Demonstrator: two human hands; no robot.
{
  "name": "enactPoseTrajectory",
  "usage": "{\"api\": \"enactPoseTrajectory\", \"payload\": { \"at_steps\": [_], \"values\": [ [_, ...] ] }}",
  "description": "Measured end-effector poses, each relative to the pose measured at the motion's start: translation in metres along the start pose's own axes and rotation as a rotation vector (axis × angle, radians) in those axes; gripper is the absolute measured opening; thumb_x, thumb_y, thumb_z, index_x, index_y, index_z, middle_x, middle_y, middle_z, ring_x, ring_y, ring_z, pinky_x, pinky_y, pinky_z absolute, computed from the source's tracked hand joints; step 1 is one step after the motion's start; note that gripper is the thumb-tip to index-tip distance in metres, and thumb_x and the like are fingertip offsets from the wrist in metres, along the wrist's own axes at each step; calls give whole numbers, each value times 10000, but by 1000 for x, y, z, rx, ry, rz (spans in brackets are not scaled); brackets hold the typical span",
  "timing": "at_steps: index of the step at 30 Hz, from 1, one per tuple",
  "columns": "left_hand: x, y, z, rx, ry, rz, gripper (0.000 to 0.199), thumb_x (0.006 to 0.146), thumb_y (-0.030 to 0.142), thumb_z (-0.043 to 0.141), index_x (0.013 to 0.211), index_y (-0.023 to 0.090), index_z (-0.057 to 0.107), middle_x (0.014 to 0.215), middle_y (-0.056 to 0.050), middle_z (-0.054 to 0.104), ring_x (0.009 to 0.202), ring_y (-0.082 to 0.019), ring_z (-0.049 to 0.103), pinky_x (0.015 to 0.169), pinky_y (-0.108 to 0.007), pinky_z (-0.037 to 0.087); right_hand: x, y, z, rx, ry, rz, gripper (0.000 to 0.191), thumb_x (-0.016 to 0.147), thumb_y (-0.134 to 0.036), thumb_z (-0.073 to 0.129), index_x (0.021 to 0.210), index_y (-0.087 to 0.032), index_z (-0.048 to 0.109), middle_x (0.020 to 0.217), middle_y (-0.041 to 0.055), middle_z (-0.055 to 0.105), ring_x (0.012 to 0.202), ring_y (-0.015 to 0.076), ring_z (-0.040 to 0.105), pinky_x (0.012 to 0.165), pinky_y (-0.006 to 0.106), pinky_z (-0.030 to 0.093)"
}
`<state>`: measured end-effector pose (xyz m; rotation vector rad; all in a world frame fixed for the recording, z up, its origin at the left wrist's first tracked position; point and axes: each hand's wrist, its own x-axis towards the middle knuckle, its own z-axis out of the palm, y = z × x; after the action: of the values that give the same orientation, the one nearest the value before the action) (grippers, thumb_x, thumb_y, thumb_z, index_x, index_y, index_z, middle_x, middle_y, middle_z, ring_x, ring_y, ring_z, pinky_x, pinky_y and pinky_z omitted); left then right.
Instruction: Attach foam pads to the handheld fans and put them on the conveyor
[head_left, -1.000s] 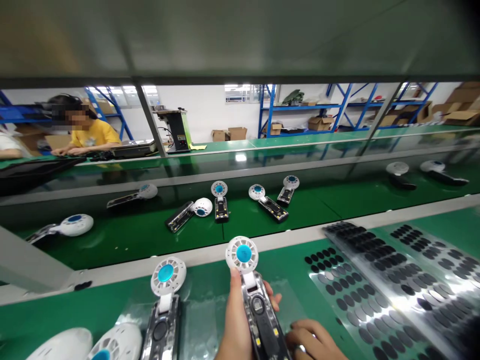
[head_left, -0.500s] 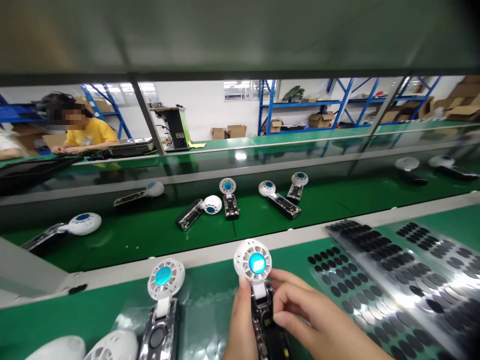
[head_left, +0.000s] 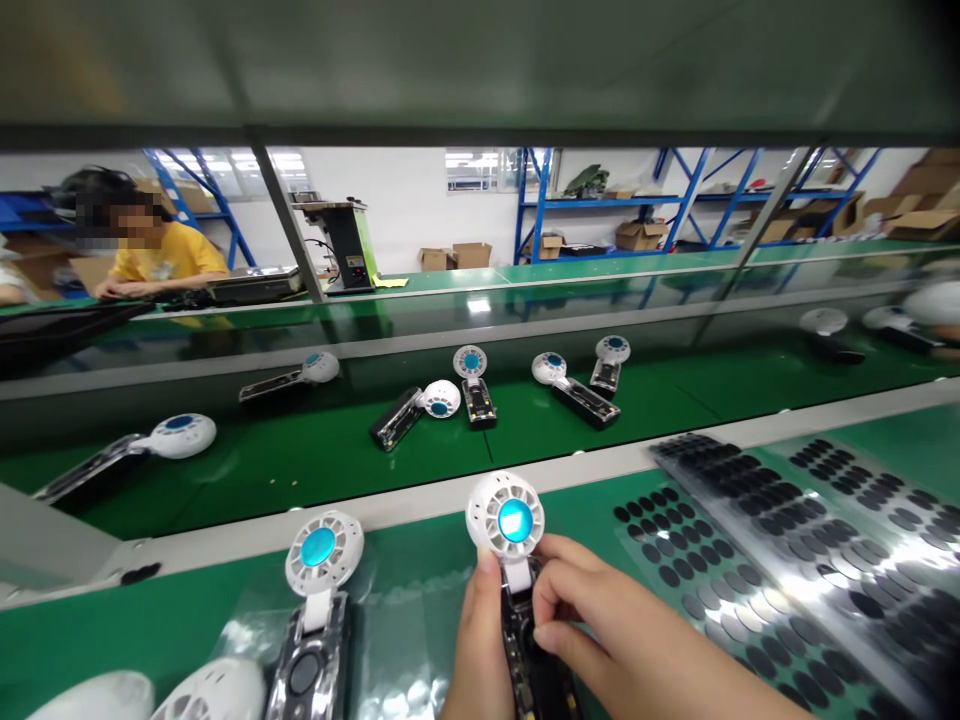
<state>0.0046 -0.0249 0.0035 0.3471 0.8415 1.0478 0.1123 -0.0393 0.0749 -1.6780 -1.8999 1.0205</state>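
My left hand (head_left: 480, 630) holds a small handheld fan (head_left: 504, 515) upright, its thumb just below the white head with the blue centre. The clear-sided handle with dark insides runs down out of view. My right hand (head_left: 592, 610) is closed over the handle's upper right side, its thumb and forefinger pinched together at the handle's face. Whatever sits between those fingertips is hidden. Left of my hands, a second fan (head_left: 324, 552) lies on a clear plastic sheet (head_left: 405, 620); a dark round disc shows on its handle.
Sheets of round black stickers (head_left: 675, 535) lie on the right. More fan heads (head_left: 214, 690) are at bottom left. Beyond a pale rail (head_left: 420, 492), several fans rest on the green belt (head_left: 300, 470). A person in yellow (head_left: 169, 255) sits at far left.
My right fingertips have shifted slightly left over the handle. Most fans on the belt have moved right. At the right edge, a blurred white fan head and part of a hand have appeared.
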Motion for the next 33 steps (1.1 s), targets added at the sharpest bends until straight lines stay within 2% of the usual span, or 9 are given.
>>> {"api": "enactPoseTrajectory", "payload": {
  "at_steps": [7,11,15,20,24,30,32,33],
  "values": [
    [0,0,2,-3,19,4,435,693,524,570,905,155,664,793,-49,691,870,-244,597,777,-304,427,0,1,-3,-81,12,-109,199,730,-49,462,691,-220,555,939,19,585,864,156,585,725,226,482],
    [1,-2,0,-1,18,3,414,729,511,539,906,154,651,820,-35,682,902,-238,586,797,-311,427,0,2,-1,-86,9,-94,196,717,-39,471,651,-212,533,917,18,586,880,158,579,723,221,481],
    [3,-3,-4,0,16,-2,348,803,423,489,992,147,585,987,-48,622,896,-207,579,784,-380,455,2,3,4,-83,2,-25,200,688,-19,493,633,-211,511,954,8,578,902,159,569,694,205,478],
    [4,-4,-5,-33,2,-11,309,822,335,492,1074,161,529,1093,-60,558,917,-203,563,764,-394,478,4,11,10,-81,46,-56,204,698,-23,467,669,-221,505,1020,4,568,944,158,555,755,229,474],
    [3,-3,-2,-54,-8,-17,339,821,382,480,1062,151,541,1055,-68,587,890,-194,579,761,-391,476,1,22,18,-59,64,-90,202,698,-34,467,702,-231,508,1091,10,550,956,149,558,792,242,475],
    [6,1,0,-58,-6,-18,404,700,480,589,874,124,665,792,-87,691,839,-271,622,727,-344,478,-3,29,26,-22,133,-113,143,711,-94,487,708,-235,512,1196,17,529,1056,156,525,846,246,458],
    [7,1,-1,-57,-5,-17,400,683,481,605,877,136,669,767,-81,698,825,-280,629,704,-349,486,-2,34,30,33,160,-132,116,720,-143,508,778,-240,533,1239,35,501,1093,170,505,877,268,444],
    [8,1,-1,-55,-6,-15,406,678,485,608,887,142,667,758,-79,699,819,-284,632,696,-353,490,-1,38,32,82,176,-130,168,721,-168,519,870,-243,535,1261,52,483,1116,179,491,893,281,436]
  ]
}}
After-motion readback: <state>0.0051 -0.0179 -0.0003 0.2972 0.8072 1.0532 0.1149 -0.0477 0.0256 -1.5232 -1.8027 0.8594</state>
